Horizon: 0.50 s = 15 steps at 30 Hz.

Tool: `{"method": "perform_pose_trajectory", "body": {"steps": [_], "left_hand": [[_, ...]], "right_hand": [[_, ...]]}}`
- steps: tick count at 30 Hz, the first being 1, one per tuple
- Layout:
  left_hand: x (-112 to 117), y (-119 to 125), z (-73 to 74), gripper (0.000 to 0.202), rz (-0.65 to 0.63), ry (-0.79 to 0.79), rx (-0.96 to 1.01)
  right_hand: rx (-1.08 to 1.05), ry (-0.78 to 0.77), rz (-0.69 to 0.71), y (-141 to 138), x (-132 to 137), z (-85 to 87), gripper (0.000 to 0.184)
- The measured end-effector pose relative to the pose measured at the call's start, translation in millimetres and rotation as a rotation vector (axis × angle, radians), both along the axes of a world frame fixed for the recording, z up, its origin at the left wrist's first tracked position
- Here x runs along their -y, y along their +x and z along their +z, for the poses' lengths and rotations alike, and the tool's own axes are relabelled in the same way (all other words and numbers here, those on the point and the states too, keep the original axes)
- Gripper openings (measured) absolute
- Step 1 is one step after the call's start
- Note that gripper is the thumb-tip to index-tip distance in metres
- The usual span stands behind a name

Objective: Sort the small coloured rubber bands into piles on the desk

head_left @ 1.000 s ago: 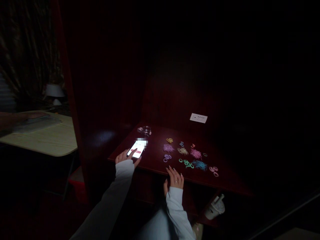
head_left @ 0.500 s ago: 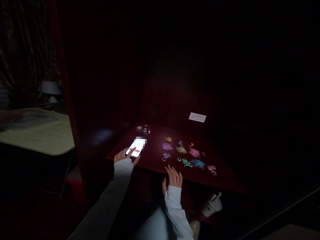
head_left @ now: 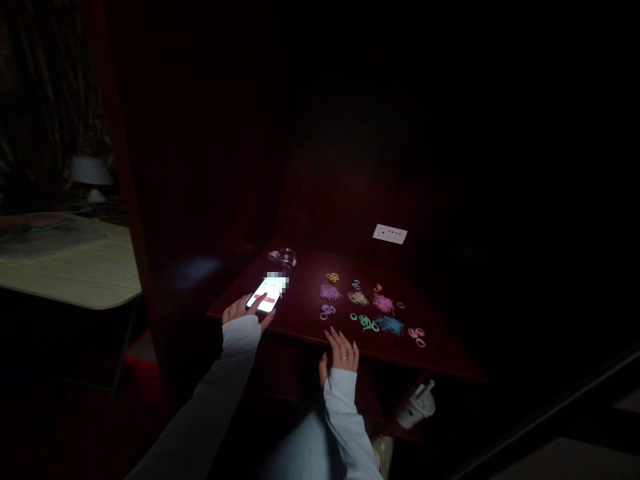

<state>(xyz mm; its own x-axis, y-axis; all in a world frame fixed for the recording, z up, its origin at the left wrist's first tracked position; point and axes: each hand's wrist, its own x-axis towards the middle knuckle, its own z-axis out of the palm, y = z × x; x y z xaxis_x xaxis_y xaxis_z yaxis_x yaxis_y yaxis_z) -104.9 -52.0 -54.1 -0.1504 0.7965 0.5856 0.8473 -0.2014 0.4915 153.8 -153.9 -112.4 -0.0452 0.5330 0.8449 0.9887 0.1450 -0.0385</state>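
My left hand point(head_left: 249, 313) is around the lower end of a smartphone point(head_left: 269, 293) with a lit screen, at the left front of the dark red table point(head_left: 300, 320). One finger reaches over the screen by a red bar, while the thumb and other fingers lie along the sides. My right hand point(head_left: 341, 351) rests on the table's front edge, fingers spread and holding nothing. Beyond it lie small elastic bands sorted by colour: purple rings point(head_left: 327, 311), a purple pile point(head_left: 330, 293), green rings point(head_left: 366, 323), a blue pile point(head_left: 391, 325), a pink pile point(head_left: 383, 303) and pink rings point(head_left: 417, 337).
Clear round containers point(head_left: 287, 258) stand behind the phone. A socket plate point(head_left: 390, 234) is on the back wall. Below the table at right is a lidded cup point(head_left: 417, 407) with a straw. Leftward, past a dark partition, another person's hand rests at a pale table point(head_left: 100, 280).
The whole view has shifted slightly, so things sit a little further left. Both hands keep their places at the phone and the table edge.
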Motion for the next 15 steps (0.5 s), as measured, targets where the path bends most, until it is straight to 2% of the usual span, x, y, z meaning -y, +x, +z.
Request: {"method": "perform_pose_trajectory", "body": {"steps": [15], "left_hand": [[13, 7, 14.3, 0.047, 0.043, -0.037, -0.025]], "right_hand": [[0.016, 0.019, -0.032, -3, 3, 4.4, 0.056]]}}
